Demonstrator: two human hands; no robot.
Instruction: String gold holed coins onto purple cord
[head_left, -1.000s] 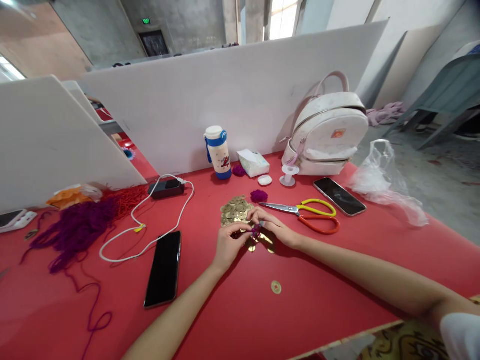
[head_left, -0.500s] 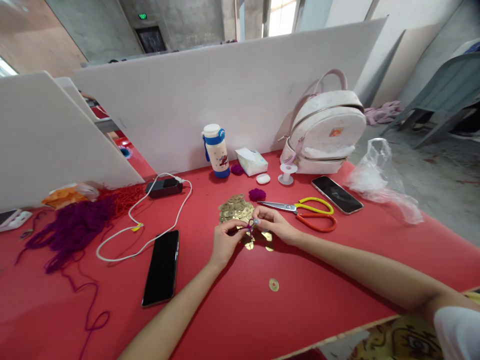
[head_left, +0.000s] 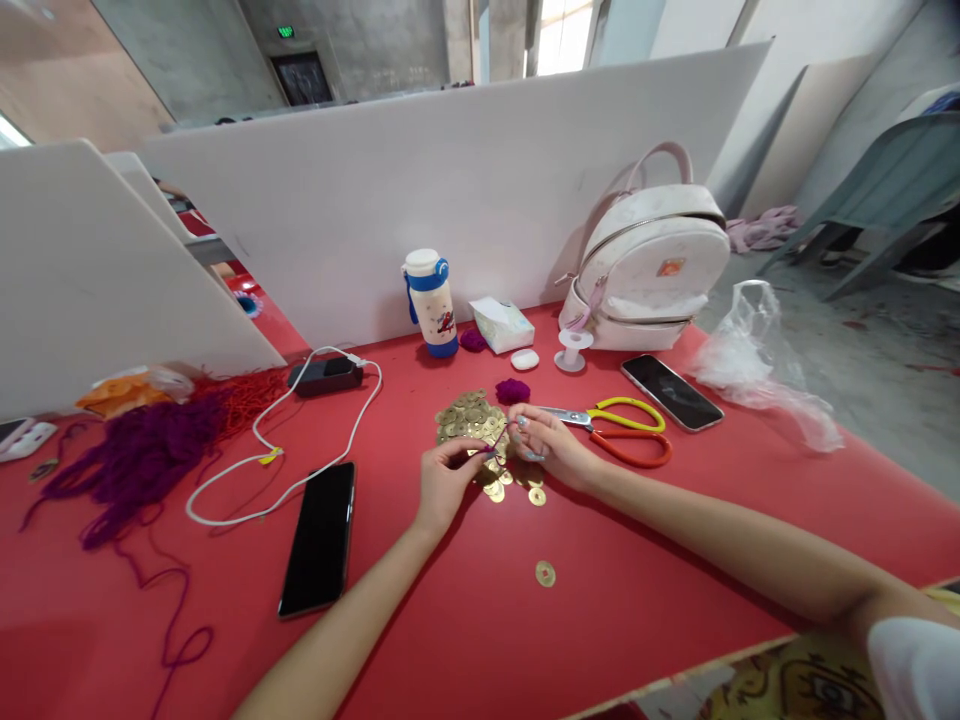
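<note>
A short piece of purple cord (head_left: 498,446) runs between my two hands, just in front of a heap of brass coins (head_left: 466,412). My left hand (head_left: 444,485) pinches one end of it between thumb and forefinger. With the fingertips closed, my right hand (head_left: 553,450) grips the other end, a little higher and to the right. Several coins lie loose below the hands, and one square-holed coin (head_left: 545,573) sits apart nearer to me. Behind the heap rests a small purple ball of yarn (head_left: 513,391). Beside my right hand are scissors (head_left: 630,430) with yellow and red handles, their blades partly hidden.
On the red table (head_left: 420,620) lie a black phone (head_left: 319,540), a white cable (head_left: 225,518) and a purple yarn tangle (head_left: 139,465) at left. A bottle (head_left: 433,305), tissue pack (head_left: 502,325), spool (head_left: 574,352), second phone (head_left: 672,391) and backpack (head_left: 649,265) stand or lie behind.
The cord, earlier looped between nearly touching fingertips, is now drawn out between the hands. My right hand has shifted slightly up and away from the left, its fingers more curled.
</note>
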